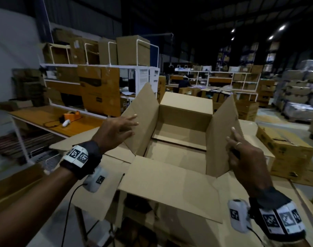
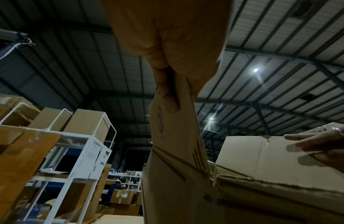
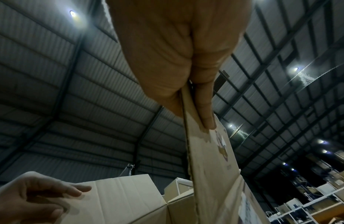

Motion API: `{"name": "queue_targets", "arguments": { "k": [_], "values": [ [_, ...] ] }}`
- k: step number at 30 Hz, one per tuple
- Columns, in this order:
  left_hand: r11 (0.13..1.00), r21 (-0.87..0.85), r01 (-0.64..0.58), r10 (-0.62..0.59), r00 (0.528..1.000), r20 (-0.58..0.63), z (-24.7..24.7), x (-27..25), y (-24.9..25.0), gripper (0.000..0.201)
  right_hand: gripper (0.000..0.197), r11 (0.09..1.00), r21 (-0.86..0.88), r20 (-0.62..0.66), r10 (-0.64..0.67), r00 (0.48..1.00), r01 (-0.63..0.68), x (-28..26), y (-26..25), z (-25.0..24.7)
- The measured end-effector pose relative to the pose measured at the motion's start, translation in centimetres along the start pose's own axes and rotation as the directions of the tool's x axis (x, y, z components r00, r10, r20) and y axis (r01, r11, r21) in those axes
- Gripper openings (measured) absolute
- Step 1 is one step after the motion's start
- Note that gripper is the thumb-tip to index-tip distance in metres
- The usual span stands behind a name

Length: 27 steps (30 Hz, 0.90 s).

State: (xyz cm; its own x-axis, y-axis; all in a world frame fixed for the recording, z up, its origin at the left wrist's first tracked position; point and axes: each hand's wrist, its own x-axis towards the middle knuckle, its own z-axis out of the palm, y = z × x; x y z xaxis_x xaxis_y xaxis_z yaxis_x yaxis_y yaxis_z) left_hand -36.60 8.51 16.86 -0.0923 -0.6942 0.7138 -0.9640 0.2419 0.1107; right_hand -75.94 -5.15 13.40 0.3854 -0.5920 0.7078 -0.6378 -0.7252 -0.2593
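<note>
A large brown cardboard box (image 1: 180,131) stands open in front of me, its flaps up. My left hand (image 1: 116,130) pinches the left flap (image 1: 145,107): straight fingers lie on the inner face, and the thumb (image 2: 167,98) presses the printed outer face. My right hand (image 1: 244,157), which wears a ring, pinches the right flap (image 1: 221,132) the same way, with one finger (image 3: 205,112) on the printed side. A thin dark object sticks out of that hand. The near flap (image 1: 170,184) hangs outward toward me, and the far flap (image 1: 186,104) stands upright.
Flattened cardboard (image 1: 77,145) lies under the box. An orange table (image 1: 36,113) at left carries a tape dispenser (image 1: 72,114). White racks (image 1: 102,65) hold cartons behind it. A printed carton (image 1: 285,152) sits at right. Farther back there is a person (image 1: 184,83).
</note>
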Motion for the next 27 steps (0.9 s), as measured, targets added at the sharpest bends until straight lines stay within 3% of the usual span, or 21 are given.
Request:
{"name": "queue_targets", "arguments": {
  "k": [6, 11, 16, 27],
  "values": [
    [0.999, -0.013, -0.041, 0.040, 0.998, -0.049, -4.6, -1.6, -7.9, 0.037, 0.044, 0.999, 0.045, -0.070, -0.008, 0.997, 0.012, 3.2, -7.3, 4.3],
    [1.000, 0.006, -0.011, 0.011, 1.000, -0.014, -6.4, -3.5, -13.8, 0.032, 0.041, 0.997, 0.074, -0.106, 0.015, 0.994, -0.007, 5.0, -12.3, 8.0],
    [0.996, 0.074, 0.039, -0.041, 0.999, 0.019, -6.5, -5.3, -20.1, 0.028, 0.039, 0.997, 0.068, -0.046, 0.035, 0.998, -0.031, 7.2, -17.3, 12.0],
    [0.986, 0.128, 0.102, -0.109, 0.993, 0.042, -5.5, -5.4, -32.7, 0.025, 0.045, 0.985, 0.164, -0.003, 0.064, 0.998, -0.063, 12.4, -21.3, 23.6]
  ]
}}
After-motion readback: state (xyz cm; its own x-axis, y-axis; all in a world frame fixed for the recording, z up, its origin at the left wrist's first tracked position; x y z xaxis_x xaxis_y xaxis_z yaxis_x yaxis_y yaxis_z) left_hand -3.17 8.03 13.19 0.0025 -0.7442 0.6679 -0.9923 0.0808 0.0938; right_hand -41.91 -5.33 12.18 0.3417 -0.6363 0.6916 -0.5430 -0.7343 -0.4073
